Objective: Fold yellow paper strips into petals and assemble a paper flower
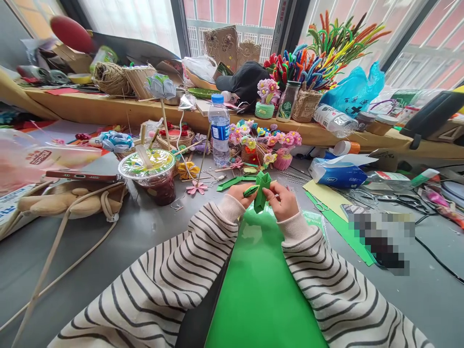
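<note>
Both hands meet over a glossy green sheet [268,280], holding up a folded green paper piece [262,186] with an open, box-like top. My left hand [237,194] is closed on its left side. A small folded green strip [250,191] also sticks out of the left fingers. From the other side, my right hand [282,200] pinches the folded piece between thumb and fingers. Further folded green strips [229,183] lie just beyond the left hand. The inner fingertips are partly hidden by the paper.
At left stand a lidded drink cup [159,186] and a tan bag [72,203] with a phone [85,176] on it. Behind the hands are a water bottle [219,135] and crocheted flowers [250,137]. Scissors [319,203], green paper [350,237] and a tissue pack [339,171] lie right.
</note>
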Available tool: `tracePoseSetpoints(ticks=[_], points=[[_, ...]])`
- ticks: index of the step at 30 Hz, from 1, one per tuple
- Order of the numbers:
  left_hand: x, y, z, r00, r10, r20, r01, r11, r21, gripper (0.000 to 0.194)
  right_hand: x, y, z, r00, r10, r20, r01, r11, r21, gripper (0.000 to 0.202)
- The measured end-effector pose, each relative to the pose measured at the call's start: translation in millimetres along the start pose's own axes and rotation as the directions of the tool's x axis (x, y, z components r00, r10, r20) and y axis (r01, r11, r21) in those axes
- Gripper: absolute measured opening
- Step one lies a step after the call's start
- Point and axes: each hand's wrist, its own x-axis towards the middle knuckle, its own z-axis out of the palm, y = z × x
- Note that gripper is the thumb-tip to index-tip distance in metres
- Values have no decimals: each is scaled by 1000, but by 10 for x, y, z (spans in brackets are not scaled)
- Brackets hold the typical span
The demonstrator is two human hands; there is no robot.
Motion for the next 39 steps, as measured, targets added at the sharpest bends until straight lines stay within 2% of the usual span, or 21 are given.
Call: tracePoseSetpoints(ticks=[3,5,7,12,16,19,22,27,31,34,39], points=[[12,-5,-6,995,91,41,-95,989,112,39,7,12,-5,999,-11,48,12,1000,-20,20],[12,-5,-10,995,93,29,-96,984,152,40,9,19,-11,997,24,72,-23,1000,-17,20],[4,-7,-12,998,54,23,-56,990,129,39,9,18,-19,994,66,87,-66,998,-2,19],[-20,-9,-9,1000,8,22,-7,999,-49,33,0,-9,-31,992,108,63,-110,993,41,20],[-26,15,-12,1000,6,21,-3,993,-120,34,-9,-6,-20,995,97,8,-97,995,-37,21],[-25,35,-8,999,-5,32,8,995,-104,34,-15,2,-9,996,90,-25,-91,992,-89,22],[-25,53,1,999,-31,12,32,998,-58,31,-20,9,5,994,99,-42,-101,992,-72,24],[-37,83,-2,996,-89,1,89,992,-93,29,-22,39,25,981,194,-20,-192,978,84,26],[-38,70,-3,997,-63,35,66,992,-110,30,-15,48,17,977,214,3,-210,959,191,25],[-31,41,22,996,-36,82,43,995,-92,32,-17,35,10,978,207,-20,-200,964,172,25],[-24,21,82,996,-20,84,22,999,-33,35,-25,32,32,971,217,-100,-207,974,94,28]])
